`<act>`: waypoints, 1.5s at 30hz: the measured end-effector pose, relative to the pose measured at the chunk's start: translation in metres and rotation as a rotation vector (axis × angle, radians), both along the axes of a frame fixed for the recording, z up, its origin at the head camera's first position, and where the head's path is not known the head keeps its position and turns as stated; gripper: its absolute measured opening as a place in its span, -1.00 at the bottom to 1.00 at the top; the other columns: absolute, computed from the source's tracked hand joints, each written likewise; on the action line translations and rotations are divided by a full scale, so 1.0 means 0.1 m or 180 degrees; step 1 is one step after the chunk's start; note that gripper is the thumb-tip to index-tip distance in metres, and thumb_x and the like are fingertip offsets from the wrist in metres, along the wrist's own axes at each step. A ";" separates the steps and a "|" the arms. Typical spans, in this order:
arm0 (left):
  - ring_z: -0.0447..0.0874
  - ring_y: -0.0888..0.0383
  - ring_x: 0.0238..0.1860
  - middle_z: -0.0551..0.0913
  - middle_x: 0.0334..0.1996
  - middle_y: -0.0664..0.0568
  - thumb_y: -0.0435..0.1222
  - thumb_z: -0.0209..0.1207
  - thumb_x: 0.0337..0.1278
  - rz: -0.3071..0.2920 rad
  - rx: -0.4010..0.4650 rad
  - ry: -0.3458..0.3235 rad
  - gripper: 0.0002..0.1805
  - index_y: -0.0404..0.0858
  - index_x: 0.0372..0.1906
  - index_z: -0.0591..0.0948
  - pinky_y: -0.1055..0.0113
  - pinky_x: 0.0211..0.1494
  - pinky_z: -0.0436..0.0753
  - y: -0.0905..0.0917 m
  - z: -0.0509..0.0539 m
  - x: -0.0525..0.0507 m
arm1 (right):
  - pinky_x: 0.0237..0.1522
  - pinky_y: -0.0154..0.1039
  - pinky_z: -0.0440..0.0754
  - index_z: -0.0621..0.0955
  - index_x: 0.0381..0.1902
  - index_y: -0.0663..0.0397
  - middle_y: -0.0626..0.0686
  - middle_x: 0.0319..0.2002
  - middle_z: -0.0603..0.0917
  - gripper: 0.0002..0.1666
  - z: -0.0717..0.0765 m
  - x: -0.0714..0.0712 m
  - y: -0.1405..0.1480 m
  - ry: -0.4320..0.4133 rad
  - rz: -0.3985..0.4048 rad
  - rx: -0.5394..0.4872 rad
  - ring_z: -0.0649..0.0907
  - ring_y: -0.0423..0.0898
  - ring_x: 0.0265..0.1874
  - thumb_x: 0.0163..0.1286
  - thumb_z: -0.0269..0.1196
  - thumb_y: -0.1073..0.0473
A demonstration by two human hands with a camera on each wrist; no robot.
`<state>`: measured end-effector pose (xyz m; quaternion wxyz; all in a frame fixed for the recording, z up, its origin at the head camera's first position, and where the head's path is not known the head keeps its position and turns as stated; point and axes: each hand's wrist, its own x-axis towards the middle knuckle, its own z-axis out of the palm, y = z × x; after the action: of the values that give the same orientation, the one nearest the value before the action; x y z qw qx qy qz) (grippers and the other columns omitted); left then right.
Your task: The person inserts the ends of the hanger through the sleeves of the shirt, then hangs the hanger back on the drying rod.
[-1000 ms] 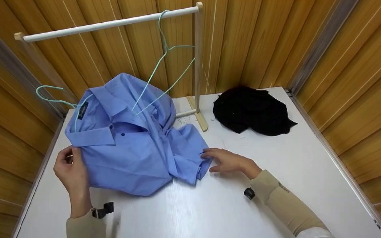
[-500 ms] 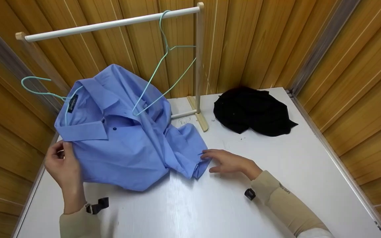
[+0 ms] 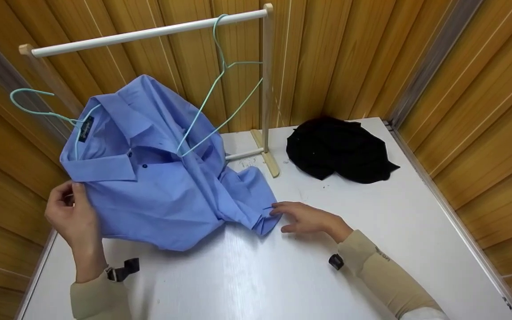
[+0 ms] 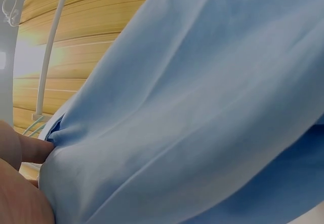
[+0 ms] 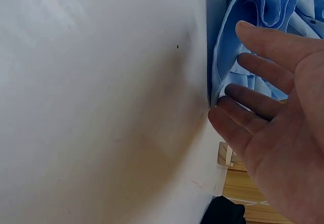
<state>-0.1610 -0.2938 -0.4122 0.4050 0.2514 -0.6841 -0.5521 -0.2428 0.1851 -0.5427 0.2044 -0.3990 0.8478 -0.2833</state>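
Note:
A blue collared shirt (image 3: 162, 200) has a mint wire hanger (image 3: 38, 111) inside its collar, the hook pointing left. My left hand (image 3: 76, 218) pinches the shirt just below the collar at the left shoulder; in the left wrist view the thumb and a finger of the left hand (image 4: 23, 173) meet at the cloth (image 4: 167, 117). At the sleeve's end, my right hand (image 3: 307, 218) touches the fabric with relaxed fingers. The right wrist view has the right hand (image 5: 273, 112) uncurled beside the sleeve opening (image 5: 228, 46), the thumb apart from it.
A rack with a white rail (image 3: 149, 33) stands behind the shirt. An empty mint hanger (image 3: 207, 98) hangs from it near the right post (image 3: 266, 89), its lower end overlapping the shirt in view. Black cloth (image 3: 340, 149) lies at the back right of the white table (image 3: 371, 213). Wooden walls surround it.
My left hand has moved left and slightly up, carrying the collar and hanger with it. The shirt is stretched further left; the sleeve end has shifted slightly, and my right hand has hardly moved.

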 end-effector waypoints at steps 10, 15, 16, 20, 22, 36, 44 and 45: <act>0.46 0.23 -0.25 0.59 -0.32 0.18 -0.43 0.16 0.42 0.0117 0.0107 0.0286 -0.87 -0.32 -0.10 0.71 0.38 -0.08 0.38 0.02 0.22 -0.01 | 0.47 0.10 0.21 0.51 0.36 0.21 0.23 0.49 0.34 -0.41 0.02 -0.01 -0.01 -0.0053 0.0045 -0.0027 0.31 0.17 0.48 0.43 0.33 0.20; 0.46 0.22 -0.25 0.60 -0.30 0.14 -0.40 0.19 0.42 0.0105 0.0110 0.0321 -0.87 -0.29 -0.11 0.72 0.38 -0.08 0.38 -0.02 0.24 -0.05 | 0.47 0.07 0.23 0.50 0.39 0.19 0.21 0.48 0.37 -0.40 0.01 -0.02 -0.02 -0.0088 0.0048 0.0017 0.33 0.13 0.47 0.44 0.32 0.20; 0.46 0.22 -0.24 0.60 -0.30 0.13 -0.39 0.20 0.42 0.0094 0.0119 0.0328 -0.88 -0.29 -0.11 0.73 0.38 -0.08 0.37 -0.03 0.25 -0.05 | 0.47 0.06 0.22 0.50 0.39 0.18 0.20 0.48 0.37 -0.40 0.02 -0.02 -0.02 -0.0098 0.0038 0.0044 0.33 0.12 0.48 0.44 0.32 0.20; 0.45 0.19 -0.24 0.60 -0.28 0.08 -0.38 0.22 0.40 0.0050 0.0161 0.0379 -0.88 -0.28 -0.12 0.75 0.37 -0.07 0.36 -0.02 0.28 -0.07 | 0.47 0.09 0.20 0.54 0.35 0.17 0.21 0.48 0.37 -0.44 0.03 0.00 -0.02 -0.0087 -0.0022 0.0153 0.32 0.15 0.48 0.43 0.33 0.20; 0.45 0.19 -0.24 0.60 -0.28 0.08 -0.38 0.22 0.41 0.0041 0.0125 0.0364 -0.87 -0.28 -0.11 0.75 0.37 -0.07 0.36 -0.02 0.31 -0.09 | 0.48 0.11 0.19 0.55 0.33 0.18 0.24 0.48 0.36 -0.46 0.04 0.01 -0.01 -0.0053 -0.0058 0.0212 0.30 0.19 0.48 0.42 0.33 0.21; 0.43 0.19 -0.24 0.58 -0.26 0.08 -0.39 0.18 0.43 0.0035 0.0074 0.0366 -0.85 -0.28 -0.07 0.74 0.38 -0.06 0.37 -0.03 0.49 -0.14 | 0.47 0.13 0.19 0.57 0.27 0.27 0.29 0.47 0.34 -0.46 0.06 0.02 0.02 0.0048 -0.0205 0.0396 0.28 0.23 0.48 0.35 0.35 0.25; 0.43 0.20 -0.28 0.58 -0.31 0.10 -0.39 0.20 0.41 0.0058 -0.0017 0.0424 -0.86 -0.28 -0.10 0.75 0.39 -0.11 0.37 -0.06 0.56 -0.20 | 0.46 0.14 0.21 0.57 0.27 0.29 0.30 0.48 0.32 -0.42 0.01 0.02 0.04 0.0127 -0.0183 0.0413 0.26 0.25 0.49 0.29 0.38 0.27; 0.42 0.20 -0.29 0.58 -0.32 0.10 -0.40 0.20 0.41 0.0044 -0.0028 0.0433 -0.86 -0.29 -0.11 0.75 0.40 -0.12 0.36 -0.07 0.57 -0.21 | 0.46 0.14 0.21 0.57 0.28 0.29 0.30 0.48 0.32 -0.42 0.02 0.02 0.05 0.0130 -0.0178 0.0410 0.25 0.24 0.49 0.30 0.38 0.27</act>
<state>-0.1816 -0.3005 -0.3553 0.4555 0.2162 -0.6556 -0.5622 -0.2404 0.1899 -0.5411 0.2043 -0.3670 0.8790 -0.2256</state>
